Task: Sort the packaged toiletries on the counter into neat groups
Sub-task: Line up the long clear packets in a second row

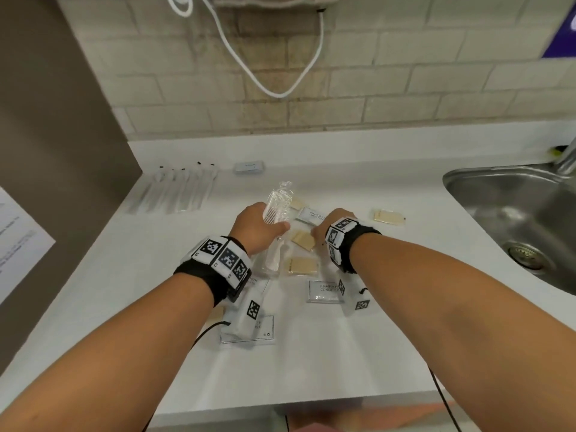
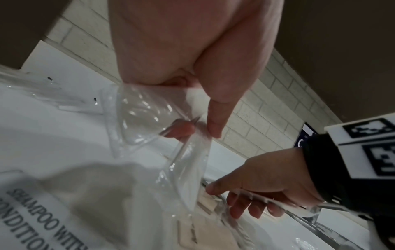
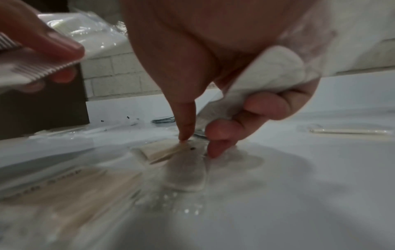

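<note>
My left hand [image 1: 265, 226] grips clear-wrapped white combs [image 1: 277, 207] and holds them just above the white counter [image 1: 389, 338]; the left wrist view shows thumb and fingers pinching the crinkled wrapper [image 2: 138, 115]. My right hand [image 1: 318, 235] is down on the counter beside it. Its thumb and forefinger [image 3: 184, 125] pinch at a beige sachet [image 3: 162, 152], and its curled outer fingers hold a white wrapped packet [image 3: 273, 71] against the palm. More beige sachets [image 1: 302, 265] and shampoo sachets [image 1: 324, 291] lie flat around both hands.
A row of wrapped toothbrushes [image 1: 174, 191] lies at the back left, with a small stack of grey packets [image 1: 249, 167] beside it. One beige sachet [image 1: 388, 216] sits apart on the right. A steel sink [image 1: 514, 213] opens at the far right. A white cable [image 1: 274, 88] hangs on the tiled wall.
</note>
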